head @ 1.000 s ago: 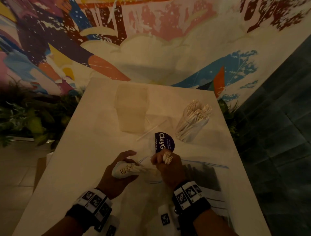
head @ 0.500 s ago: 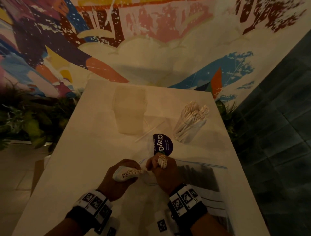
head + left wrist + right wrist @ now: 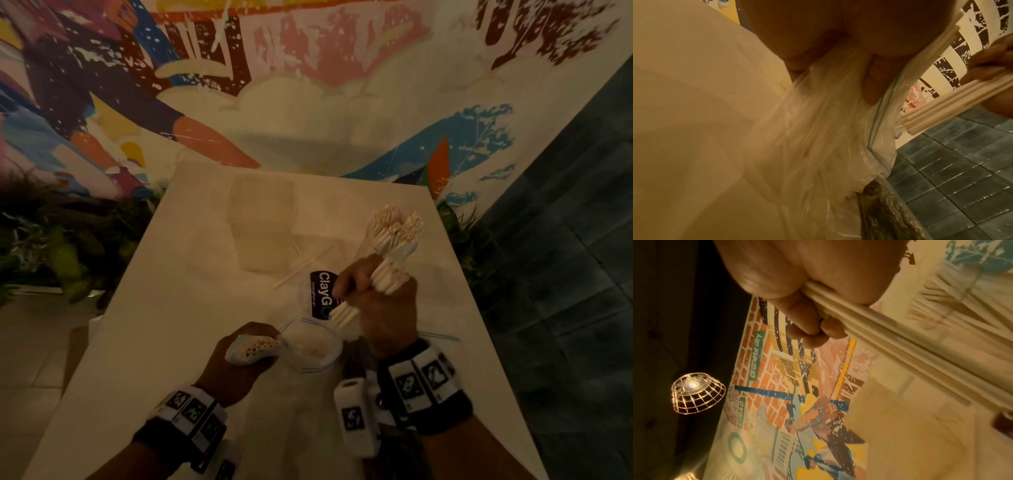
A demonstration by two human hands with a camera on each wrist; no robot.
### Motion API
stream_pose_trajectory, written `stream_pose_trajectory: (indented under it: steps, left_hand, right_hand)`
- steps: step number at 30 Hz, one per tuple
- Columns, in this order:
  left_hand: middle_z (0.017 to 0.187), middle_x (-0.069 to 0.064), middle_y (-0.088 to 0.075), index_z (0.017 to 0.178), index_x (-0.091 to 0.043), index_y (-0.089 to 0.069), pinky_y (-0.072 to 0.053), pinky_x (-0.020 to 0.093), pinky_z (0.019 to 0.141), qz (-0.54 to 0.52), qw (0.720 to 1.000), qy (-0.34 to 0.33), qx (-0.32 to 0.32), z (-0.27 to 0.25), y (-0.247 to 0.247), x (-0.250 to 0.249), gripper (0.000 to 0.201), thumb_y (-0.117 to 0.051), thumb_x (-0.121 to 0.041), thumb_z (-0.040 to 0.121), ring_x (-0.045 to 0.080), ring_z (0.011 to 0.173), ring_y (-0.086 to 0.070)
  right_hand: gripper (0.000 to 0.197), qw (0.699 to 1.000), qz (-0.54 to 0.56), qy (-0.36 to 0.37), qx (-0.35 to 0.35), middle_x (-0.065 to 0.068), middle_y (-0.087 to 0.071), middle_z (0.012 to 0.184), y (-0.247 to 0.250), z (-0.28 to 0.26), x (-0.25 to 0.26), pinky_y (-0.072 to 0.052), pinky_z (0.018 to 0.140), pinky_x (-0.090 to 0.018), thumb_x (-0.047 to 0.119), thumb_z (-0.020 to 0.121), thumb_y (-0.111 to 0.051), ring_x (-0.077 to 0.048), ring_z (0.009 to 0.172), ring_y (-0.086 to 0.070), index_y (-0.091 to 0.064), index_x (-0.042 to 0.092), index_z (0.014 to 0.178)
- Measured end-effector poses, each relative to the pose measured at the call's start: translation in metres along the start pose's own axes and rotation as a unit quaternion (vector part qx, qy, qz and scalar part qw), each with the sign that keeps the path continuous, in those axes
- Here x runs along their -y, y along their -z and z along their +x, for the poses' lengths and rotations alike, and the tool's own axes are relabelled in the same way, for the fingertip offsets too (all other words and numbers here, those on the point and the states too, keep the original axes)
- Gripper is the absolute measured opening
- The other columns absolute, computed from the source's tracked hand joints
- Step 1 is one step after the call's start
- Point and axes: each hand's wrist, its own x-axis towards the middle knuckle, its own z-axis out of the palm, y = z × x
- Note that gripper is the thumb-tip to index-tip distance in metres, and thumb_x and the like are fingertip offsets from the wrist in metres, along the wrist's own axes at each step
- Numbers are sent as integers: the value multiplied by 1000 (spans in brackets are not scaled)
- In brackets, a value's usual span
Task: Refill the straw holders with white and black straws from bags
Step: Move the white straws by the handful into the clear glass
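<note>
While holder (image 3: 390, 240) brims, bag (image 3: 310, 347) gapes.

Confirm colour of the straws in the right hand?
White straws in right hand; head view shows it best.

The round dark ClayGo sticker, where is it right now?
In the head view the ClayGo sticker lies on the table near its middle, just left of the right hand holding white straws, beyond the open bag.
</note>
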Motion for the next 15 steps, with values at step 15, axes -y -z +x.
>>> stream_pose_trajectory:
  steps: [15]
  left_hand:
    - [92,-14,-68,88,-52,-65,-55,36,82,-11,999,29,-11,-6,-1,4,26,-65,-51,62,10,93,-65]
  right_hand:
    - [42,970,-11,197,-141,-3,-59,62,74,146,47,-53,81,-38,-31,74,-45,-23,66,-65,-46,11,78]
